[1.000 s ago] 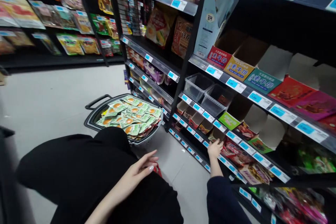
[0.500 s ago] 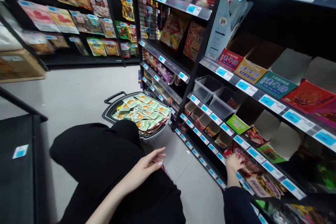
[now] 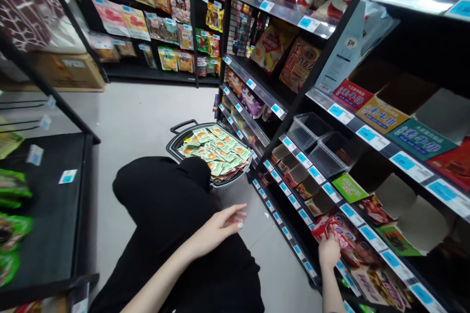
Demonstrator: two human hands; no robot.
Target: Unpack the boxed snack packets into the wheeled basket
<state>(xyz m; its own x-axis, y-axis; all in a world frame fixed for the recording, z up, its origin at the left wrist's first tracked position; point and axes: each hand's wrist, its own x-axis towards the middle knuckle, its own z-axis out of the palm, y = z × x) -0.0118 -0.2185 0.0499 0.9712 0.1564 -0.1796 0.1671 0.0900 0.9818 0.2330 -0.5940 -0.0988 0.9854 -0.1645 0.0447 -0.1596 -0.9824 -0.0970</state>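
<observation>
My right hand (image 3: 329,252) reaches to a low shelf on the right. Its fingers are closed at the front edge of a red snack package (image 3: 323,228); the fingertips are partly hidden. My left hand (image 3: 229,220) hangs over my black-clothed leg (image 3: 169,200), fingers stretched out and thumb apart. A small bit of red shows behind its fingers, too little to name. Beyond my knee stands a basket (image 3: 172,149) with a dark rim and handle, heaped with green-and-white packets (image 3: 220,149) that bear an orange egg-like picture.
Shelves on the right hold open snack boxes (image 3: 382,113) and clear plastic bins (image 3: 328,154). Another black shelf (image 3: 55,215) stands close on my left. Hanging snack bags (image 3: 169,58) line the back, beside a cardboard carton (image 3: 69,71). Grey floor (image 3: 147,107) lies between.
The view has swung left, bringing more of the left shelf into sight. My right hand's fingers have closed at the red package, which sticks up more. My left hand keeps its pose.
</observation>
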